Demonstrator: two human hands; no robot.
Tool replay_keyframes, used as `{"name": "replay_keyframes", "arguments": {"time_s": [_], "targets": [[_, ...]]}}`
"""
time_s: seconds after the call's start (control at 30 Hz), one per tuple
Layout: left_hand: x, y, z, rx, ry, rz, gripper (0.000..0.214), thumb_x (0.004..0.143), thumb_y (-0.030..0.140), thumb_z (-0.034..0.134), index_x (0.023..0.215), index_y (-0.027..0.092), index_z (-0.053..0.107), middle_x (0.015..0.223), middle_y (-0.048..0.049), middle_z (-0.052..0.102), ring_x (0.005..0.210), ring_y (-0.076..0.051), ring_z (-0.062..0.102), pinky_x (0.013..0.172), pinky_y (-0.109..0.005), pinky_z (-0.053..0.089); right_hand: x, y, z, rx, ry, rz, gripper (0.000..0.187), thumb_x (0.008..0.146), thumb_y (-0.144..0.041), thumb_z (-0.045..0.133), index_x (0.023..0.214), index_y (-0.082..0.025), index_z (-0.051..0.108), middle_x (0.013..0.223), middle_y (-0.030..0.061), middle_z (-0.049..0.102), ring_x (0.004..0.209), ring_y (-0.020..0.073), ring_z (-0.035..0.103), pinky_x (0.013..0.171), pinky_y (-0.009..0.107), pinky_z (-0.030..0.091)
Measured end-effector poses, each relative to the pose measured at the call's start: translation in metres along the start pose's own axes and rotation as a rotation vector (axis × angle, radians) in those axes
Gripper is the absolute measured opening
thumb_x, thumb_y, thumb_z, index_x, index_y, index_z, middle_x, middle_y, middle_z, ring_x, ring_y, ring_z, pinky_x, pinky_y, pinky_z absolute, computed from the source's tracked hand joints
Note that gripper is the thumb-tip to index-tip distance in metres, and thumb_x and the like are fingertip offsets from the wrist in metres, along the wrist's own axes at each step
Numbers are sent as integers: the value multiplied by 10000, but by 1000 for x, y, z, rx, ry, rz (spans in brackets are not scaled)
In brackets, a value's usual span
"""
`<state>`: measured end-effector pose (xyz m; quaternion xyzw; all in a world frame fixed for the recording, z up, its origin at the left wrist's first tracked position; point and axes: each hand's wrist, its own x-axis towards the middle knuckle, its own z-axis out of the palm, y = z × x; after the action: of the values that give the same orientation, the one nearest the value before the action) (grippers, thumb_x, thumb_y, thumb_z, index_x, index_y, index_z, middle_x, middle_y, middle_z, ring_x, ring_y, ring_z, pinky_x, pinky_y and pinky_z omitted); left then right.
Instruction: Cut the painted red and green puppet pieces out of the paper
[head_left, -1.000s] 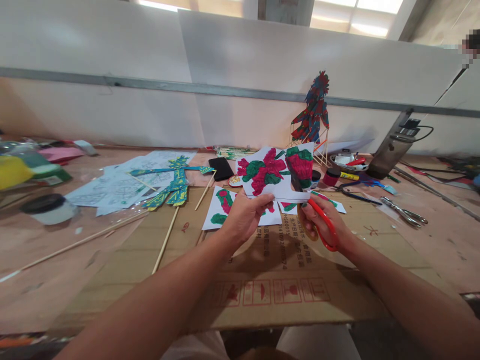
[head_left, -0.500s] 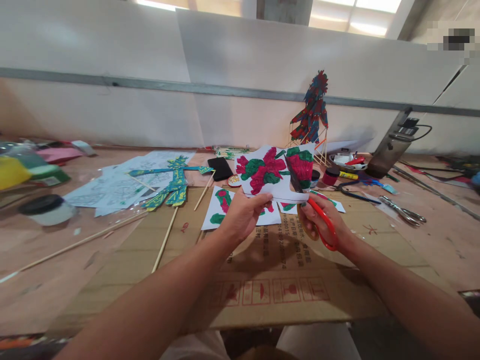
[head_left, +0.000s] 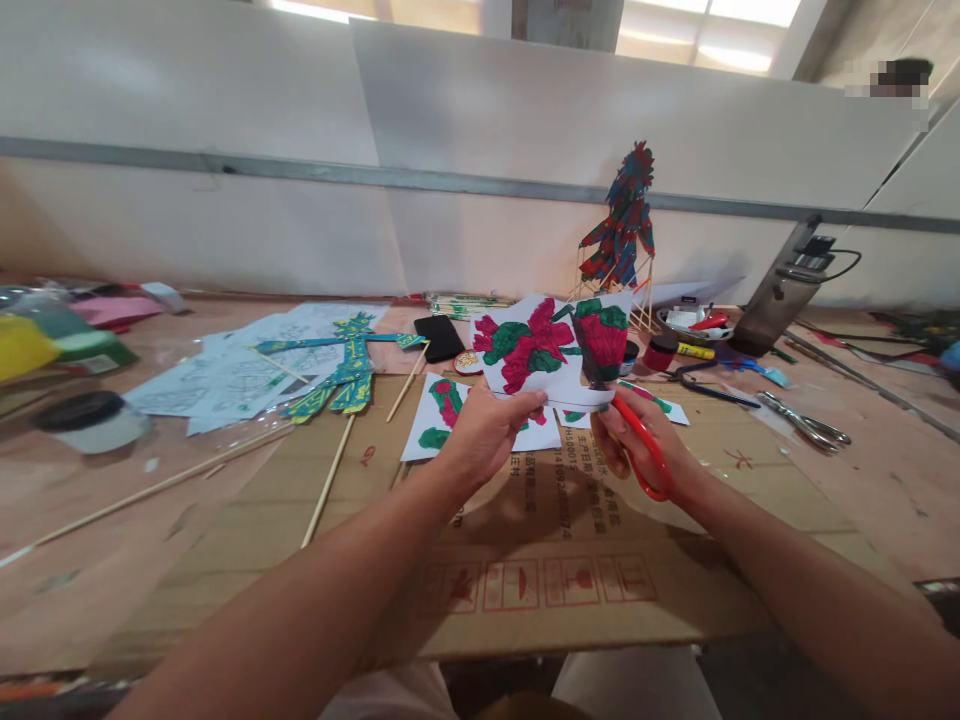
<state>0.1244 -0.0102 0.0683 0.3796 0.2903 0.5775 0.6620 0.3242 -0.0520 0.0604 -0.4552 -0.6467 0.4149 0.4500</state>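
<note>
My left hand [head_left: 486, 435] pinches the lower edge of a white paper sheet [head_left: 544, 350] coloured with red flowers and green leaves, holding it up above the cardboard. My right hand [head_left: 637, 452] grips red-handled scissors [head_left: 641, 440]. Their dark blades reach up into the sheet near its right side, between the flower and a red and green bud shape. More coloured paper pieces [head_left: 446, 412] lie flat on the cardboard just under the held sheet.
A flattened cardboard box [head_left: 540, 560] covers the wooden table. A blue-green paper puppet on sticks [head_left: 349, 365], printed sheets [head_left: 225, 370], a black phone [head_left: 441, 337], paint pots [head_left: 661, 352], metal scissors [head_left: 806, 422], a standing red-blue puppet [head_left: 624, 215] and a flask [head_left: 784, 295] surround it.
The scissor blades have worked slightly further up into the sheet, and the sheet has shifted a little in my left hand. Both hands stay in nearly the same place.
</note>
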Motion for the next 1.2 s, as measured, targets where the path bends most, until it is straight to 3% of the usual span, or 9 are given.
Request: {"name": "replay_keyframes", "arguments": {"time_s": [0.23, 0.37, 0.73, 1.03, 1.2], "targets": [[-1, 0, 1, 5, -17, 5, 416, 533, 177, 928, 868, 179, 682, 805, -17, 725, 669, -136, 636, 619, -262, 515, -1, -2, 3, 24, 20, 22, 569, 868, -805, 620, 799, -262, 467, 599, -77, 476, 387, 84, 403, 350, 227, 347], [-1, 2, 2, -4, -17, 9, 476, 519, 179, 931, 931, 190, 694, 826, -11, 730, 672, -135, 634, 626, -262, 514, -1, -2, 2, 25, 15, 41, 575, 861, -810, 623, 806, -259, 467, 601, -79, 476, 395, 83, 404, 345, 216, 349], [0, -1, 0, 38, -31, 15, 460, 508, 176, 939, 912, 175, 718, 859, -27, 750, 716, -143, 650, 649, -261, 516, -1, 0, -1, -66, -5, -18, 315, 938, -534, 586, 843, -267, 448, 580, -72, 510, 454, 112, 456, 443, 246, 380], [0, -8, 1, 38, -58, 36, 372, 550, 194, 920, 831, 191, 677, 777, 4, 696, 676, -135, 590, 659, -274, 493, -2, -2, 5, -23, 28, -13, 340, 907, -540, 620, 810, -271, 437, 570, -83, 440, 389, 85, 361, 374, 230, 311], [-2, -14, 1, 62, -65, 40, 335, 590, 218, 904, 808, 193, 650, 778, 2, 688, 683, -140, 588, 675, -288, 482, 0, -2, 6, -38, 31, -28, 303, 890, -512, 641, 834, -273, 462, 590, -75, 467, 419, 104, 422, 393, 242, 347]]}}
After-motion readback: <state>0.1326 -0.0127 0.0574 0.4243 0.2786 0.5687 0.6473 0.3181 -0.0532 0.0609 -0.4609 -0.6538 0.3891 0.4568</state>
